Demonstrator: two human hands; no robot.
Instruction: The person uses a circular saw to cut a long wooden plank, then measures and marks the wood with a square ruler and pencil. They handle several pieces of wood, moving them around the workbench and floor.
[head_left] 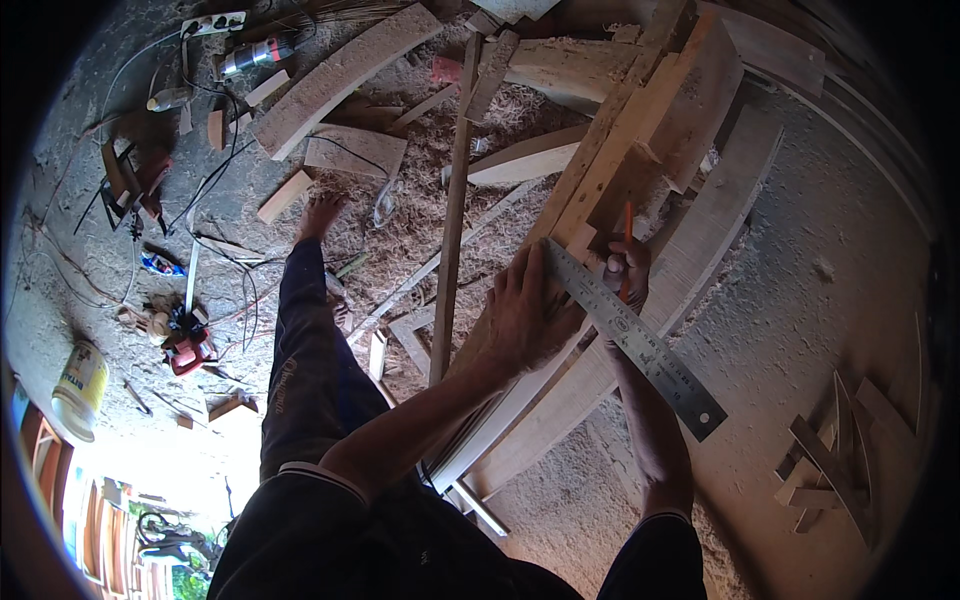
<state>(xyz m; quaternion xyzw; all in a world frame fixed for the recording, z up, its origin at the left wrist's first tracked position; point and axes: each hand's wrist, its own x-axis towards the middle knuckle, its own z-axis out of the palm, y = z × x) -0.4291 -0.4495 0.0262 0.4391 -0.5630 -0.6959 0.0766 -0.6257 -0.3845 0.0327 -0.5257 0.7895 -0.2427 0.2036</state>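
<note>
A long timber beam (590,185) runs diagonally in front of me, with a notch cut into its side near my hands. Across it lies a flat steel ruler (640,345) with fine markings and a hole at its lower right end. My left hand (530,312) grips the ruler's upper end against the wood; its palm hides whether a square's stock is fixed there. Beyond the ruler, my right hand (628,268) is closed round an orange pencil (629,222), upright beside the notch. My right forearm passes beneath the ruler.
Curved wooden pieces (720,215) lie right of the beam, and another curved plank (350,75) lies far left. Shavings cover the floor. At left are a power tool (255,57), cables, a red tool (188,352) and a plastic container (80,390). Offcuts (835,460) are piled at right.
</note>
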